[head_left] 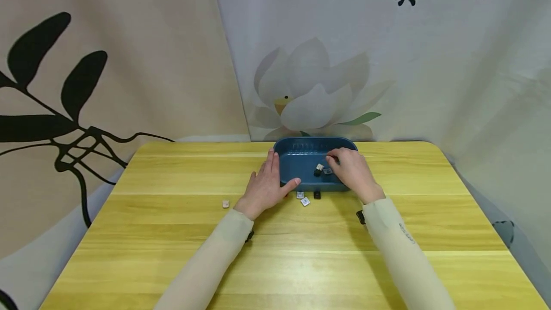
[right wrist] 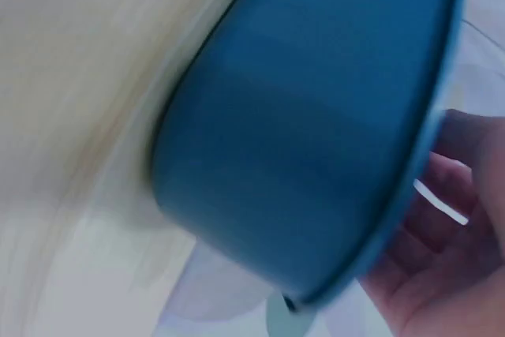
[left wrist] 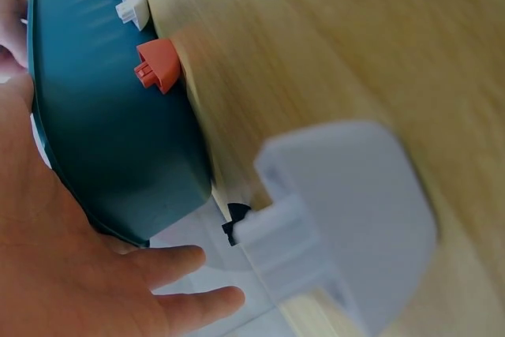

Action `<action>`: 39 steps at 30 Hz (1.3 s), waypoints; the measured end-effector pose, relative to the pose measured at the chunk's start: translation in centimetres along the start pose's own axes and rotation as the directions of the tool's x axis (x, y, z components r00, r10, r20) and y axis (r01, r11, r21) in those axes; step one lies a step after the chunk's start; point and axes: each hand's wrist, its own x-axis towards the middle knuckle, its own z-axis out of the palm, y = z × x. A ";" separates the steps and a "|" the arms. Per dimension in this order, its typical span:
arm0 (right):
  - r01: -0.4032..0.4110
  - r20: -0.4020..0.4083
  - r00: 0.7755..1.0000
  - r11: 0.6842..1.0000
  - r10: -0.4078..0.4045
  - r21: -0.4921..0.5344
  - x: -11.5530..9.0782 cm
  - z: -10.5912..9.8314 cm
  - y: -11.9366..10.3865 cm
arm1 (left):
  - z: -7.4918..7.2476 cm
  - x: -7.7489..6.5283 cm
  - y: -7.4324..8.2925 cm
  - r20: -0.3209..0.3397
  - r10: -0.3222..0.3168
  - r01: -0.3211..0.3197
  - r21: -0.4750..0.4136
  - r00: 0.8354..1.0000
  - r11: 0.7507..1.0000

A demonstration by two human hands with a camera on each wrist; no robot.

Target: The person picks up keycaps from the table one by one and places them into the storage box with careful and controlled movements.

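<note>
A blue rectangular tray (head_left: 306,188) stands at the table's far edge. My left hand (head_left: 265,187) lies along its left end with fingers straight and the thumb over the near rim. My right hand (head_left: 354,172) reaches over the right part of the tray, thumb and fingertips brought together; whether anything is between them is hidden. Inside the tray lie several keycaps, among them a white keycap (head_left: 320,167) and a grey keycap (head_left: 328,171). In the left wrist view a red keycap (left wrist: 160,65) sits against the tray's wall, and a large white keycap (left wrist: 347,219) is close to the camera.
On the table before the tray are a white keycap (head_left: 305,202) and a black keycap (head_left: 317,195). Farther left is a pale keycap (head_left: 225,204). Behind the wooden table (head_left: 292,262) hangs a printed cloth (head_left: 318,51).
</note>
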 end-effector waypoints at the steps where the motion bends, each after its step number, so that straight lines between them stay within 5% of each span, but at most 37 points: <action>1: 0.014 -0.014 1.000 1.000 -0.014 -0.002 -0.3 -0.2 0.0 | 0.0 0.0 0.0 0.001 -0.002 0.002 -0.001 1.000 1.000; 15: 0.230 -0.152 0.962 0.973 -0.229 -0.013 -4.9 -1.2 -1.0 | -0.1 -0.1 -0.2 -0.008 -0.001 0.001 0.014 1.000 1.000; 24: 0.386 -0.236 0.891 0.921 -0.387 -0.049 -7.5 -0.4 -1.9 | 0.1 0.1 0.0 -0.020 0.014 -0.013 0.033 1.000 0.999; 31: 0.435 -0.195 0.877 0.898 -0.439 -0.064 -8.4 0.5 -2.7 | 0.1 0.0 0.0 -0.017 0.005 -0.005 0.030 1.000 1.000; 39: 0.438 -0.093 0.892 0.897 -0.441 -0.060 -8.7 1.6 -3.5 | 0.0 -0.1 0.0 -0.020 0.016 -0.015 0.018 1.000 1.000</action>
